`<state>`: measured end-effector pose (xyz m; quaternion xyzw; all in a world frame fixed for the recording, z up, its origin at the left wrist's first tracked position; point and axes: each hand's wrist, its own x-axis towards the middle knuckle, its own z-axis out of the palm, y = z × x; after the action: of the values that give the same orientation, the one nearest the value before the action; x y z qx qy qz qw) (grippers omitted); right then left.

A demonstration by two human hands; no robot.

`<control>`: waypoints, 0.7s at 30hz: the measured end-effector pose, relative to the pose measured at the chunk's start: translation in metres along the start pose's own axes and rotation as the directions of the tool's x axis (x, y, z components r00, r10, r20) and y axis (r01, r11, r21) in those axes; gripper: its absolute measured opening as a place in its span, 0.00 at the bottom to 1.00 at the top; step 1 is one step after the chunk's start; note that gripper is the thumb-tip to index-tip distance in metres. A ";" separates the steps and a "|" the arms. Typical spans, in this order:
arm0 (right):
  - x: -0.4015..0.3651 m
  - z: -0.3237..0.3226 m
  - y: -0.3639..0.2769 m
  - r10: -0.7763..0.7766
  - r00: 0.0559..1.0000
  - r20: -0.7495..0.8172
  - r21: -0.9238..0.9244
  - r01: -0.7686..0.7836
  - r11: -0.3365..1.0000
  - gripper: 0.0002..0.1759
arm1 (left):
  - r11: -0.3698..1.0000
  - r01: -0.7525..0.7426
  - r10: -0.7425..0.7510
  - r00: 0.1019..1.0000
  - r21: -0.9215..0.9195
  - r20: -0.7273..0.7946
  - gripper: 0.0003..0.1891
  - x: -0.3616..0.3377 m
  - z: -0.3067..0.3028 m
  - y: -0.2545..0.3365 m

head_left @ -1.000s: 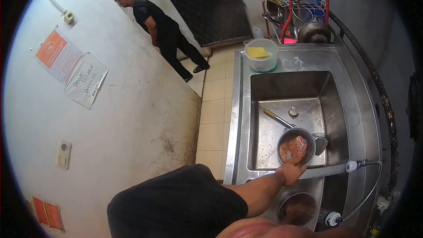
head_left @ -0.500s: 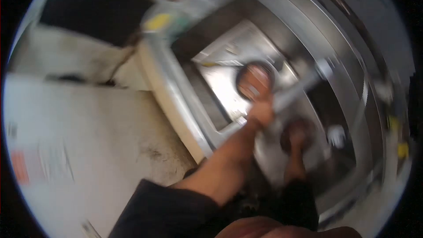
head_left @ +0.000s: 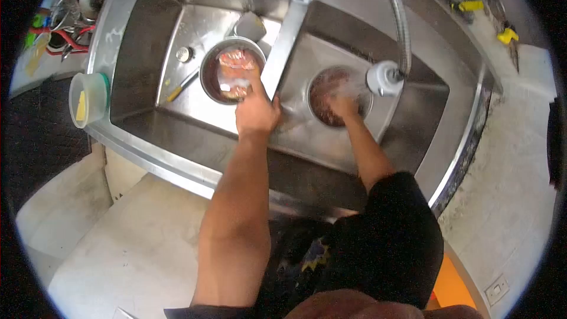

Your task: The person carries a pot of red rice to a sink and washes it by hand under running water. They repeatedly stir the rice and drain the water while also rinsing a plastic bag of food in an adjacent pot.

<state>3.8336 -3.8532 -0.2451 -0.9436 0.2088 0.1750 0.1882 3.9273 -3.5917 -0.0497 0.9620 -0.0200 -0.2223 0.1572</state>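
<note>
In the left sink basin, a round metal bowl (head_left: 205, 77) holds shiny reddish pieces (head_left: 236, 59), possibly raw meat. My left hand (head_left: 257, 112) is closed at the bowl's near right rim, fingers reaching over the inside and thumb outside. Inside a second metal bowl (head_left: 311, 105) in the right basin, my right hand (head_left: 342, 105) is lowered into dark red contents, so its fingers are hidden. Water sprays into this bowl from the white faucet head (head_left: 385, 78) just to its right.
A knife (head_left: 182, 85) and a small round lid (head_left: 183, 54) lie in the left basin, with a grey cup (head_left: 250, 27) behind the bowl. On the sink's left rim stands a clear tub (head_left: 88, 100). The metal divider (head_left: 286, 44) separates both basins.
The view has swung round and sharpened from a blurred, tilted picture. Both hands stay at their bowls, the left at the left bowl and the right in the right one.
</note>
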 end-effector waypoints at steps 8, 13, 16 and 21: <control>0.029 0.014 -0.053 0.108 0.918 0.382 -0.194 -0.034 0.980 0.36 | 0.999 0.033 -0.036 0.996 0.036 0.083 0.31 0.004 -0.009 0.002; 0.033 0.045 -0.050 0.037 0.943 0.332 -0.079 -0.011 0.997 0.32 | 1.000 0.018 -0.019 0.999 0.013 0.046 0.24 0.004 -0.011 0.002; 0.041 0.056 -0.041 0.011 0.960 0.280 0.003 -0.012 1.000 0.30 | 1.000 0.000 0.000 1.000 -0.024 0.029 0.24 0.004 -0.009 0.000; 0.048 0.074 -0.016 -0.012 0.979 0.204 0.121 -0.013 0.993 0.28 | 0.999 0.025 -0.023 0.999 -0.045 0.040 0.24 0.002 -0.012 -0.001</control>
<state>3.8631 -3.8242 -0.3250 -0.9074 0.1990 0.2578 0.2656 3.9344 -3.5878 -0.0410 0.9538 -0.0067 -0.2434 0.1760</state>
